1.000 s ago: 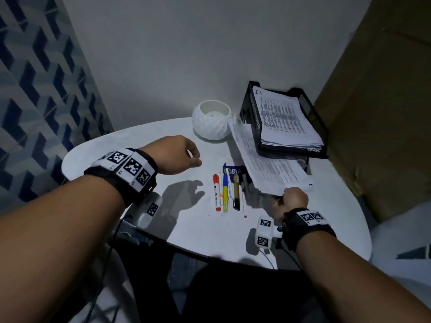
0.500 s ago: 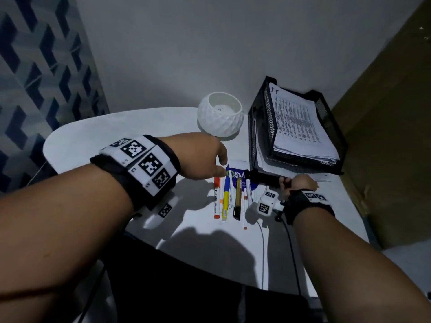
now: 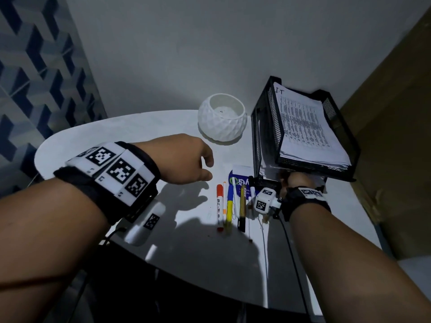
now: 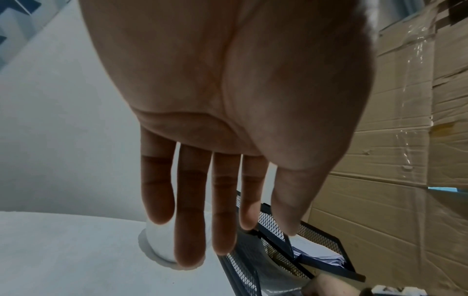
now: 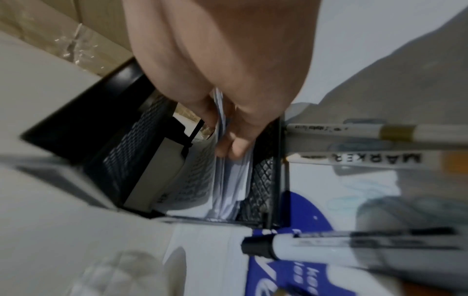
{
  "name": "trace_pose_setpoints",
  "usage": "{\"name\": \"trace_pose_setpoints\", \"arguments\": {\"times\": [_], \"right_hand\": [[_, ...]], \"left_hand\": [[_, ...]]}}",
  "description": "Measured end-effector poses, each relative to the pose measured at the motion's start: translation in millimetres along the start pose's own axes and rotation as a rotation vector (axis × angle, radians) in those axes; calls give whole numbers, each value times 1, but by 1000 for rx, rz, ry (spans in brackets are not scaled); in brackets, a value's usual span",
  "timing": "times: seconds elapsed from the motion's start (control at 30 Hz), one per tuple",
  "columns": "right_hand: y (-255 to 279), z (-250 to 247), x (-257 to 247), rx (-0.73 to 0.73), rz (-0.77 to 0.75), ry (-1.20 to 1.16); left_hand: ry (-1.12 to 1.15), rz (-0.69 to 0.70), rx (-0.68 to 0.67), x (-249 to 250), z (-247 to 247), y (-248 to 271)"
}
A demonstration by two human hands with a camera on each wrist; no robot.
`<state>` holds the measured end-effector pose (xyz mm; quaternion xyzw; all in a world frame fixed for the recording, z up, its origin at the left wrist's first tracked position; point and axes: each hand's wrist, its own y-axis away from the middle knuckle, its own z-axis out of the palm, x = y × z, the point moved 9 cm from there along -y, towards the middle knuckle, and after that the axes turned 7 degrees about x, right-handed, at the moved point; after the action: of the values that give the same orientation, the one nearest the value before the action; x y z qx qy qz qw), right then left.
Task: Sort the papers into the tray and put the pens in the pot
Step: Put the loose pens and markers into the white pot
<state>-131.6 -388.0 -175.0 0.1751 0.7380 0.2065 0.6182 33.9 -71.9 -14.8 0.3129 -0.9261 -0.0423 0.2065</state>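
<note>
A black mesh tray [image 3: 275, 127] with two tiers stands at the table's right, printed papers [image 3: 303, 127] stacked on its top tier. My right hand [image 3: 295, 180] reaches into the lower tier and pinches a sheaf of papers [image 5: 228, 180] there between thumb and fingers. Several pens [image 3: 229, 206] lie side by side on the table in front of the tray, among them an orange marker [image 3: 219, 206] and a gold one [image 3: 242, 203]. The white faceted pot [image 3: 221, 120] stands behind them. My left hand [image 3: 198, 159] hovers over the table left of the pens, fingers [image 4: 190, 220] straight, holding nothing.
A blue and white printed card [image 3: 242, 180] lies under the pens' far ends. Cardboard boxes [image 3: 396, 113] stand to the right of the white round table [image 3: 140, 127]. A patterned blue wall [image 3: 35, 78] is at the left.
My right hand has carried the sheaf of papers from the table's front into the tray's lower tier. My left hand has drifted right, toward the pens.
</note>
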Motion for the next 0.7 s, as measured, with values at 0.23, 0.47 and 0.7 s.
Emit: {"name": "trace_pose_setpoints", "arguments": {"times": [0.23, 0.47, 0.7], "right_hand": [[62, 38, 16, -122, -223, 266], [156, 150, -3, -424, -657, 553], [165, 226, -24, -436, -780, 907]], "left_hand": [[30, 8, 8, -5, -7, 11], [68, 23, 58, -10, -21, 23], [140, -19, 103, -35, -40, 31]]}}
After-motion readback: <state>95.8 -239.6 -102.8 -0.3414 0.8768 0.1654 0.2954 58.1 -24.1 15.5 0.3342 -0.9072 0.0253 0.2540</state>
